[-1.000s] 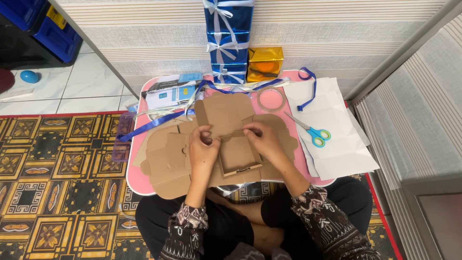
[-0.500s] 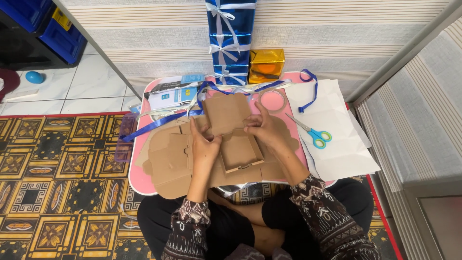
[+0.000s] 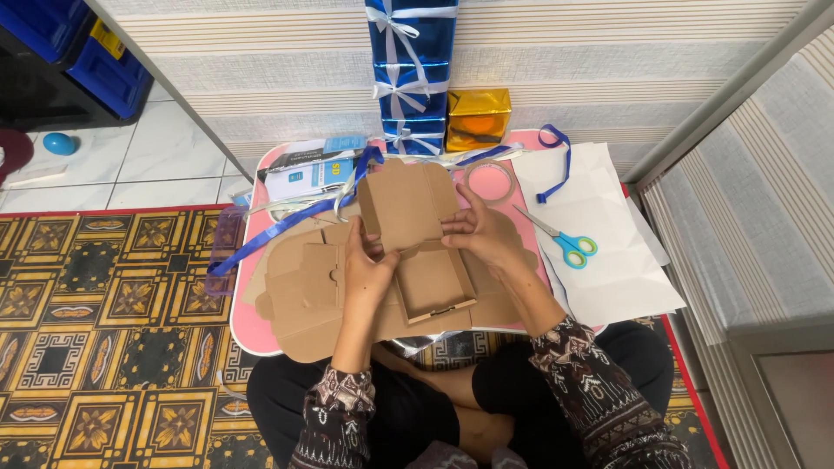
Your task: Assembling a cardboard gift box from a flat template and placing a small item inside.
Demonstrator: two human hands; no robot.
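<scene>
Two hands on a cardboard box

Both hands grip a small brown box (image 3: pixel 430 274) over the pink table (image 3: pixel 261 326). Left hand (image 3: pixel 369 269) pinches the box's left wall, fingers curled around it. Right hand (image 3: pixel 486 239) clasps the raised lid at its right edge. Flat cardboard blanks (image 3: pixel 300 295) lie under and left of the box. Scissors (image 3: pixel 563 241) rest on white paper (image 3: pixel 617 260) to the right; a tape roll (image 3: pixel 491 181) and blue ribbon (image 3: pixel 278 230) sit behind.
</scene>
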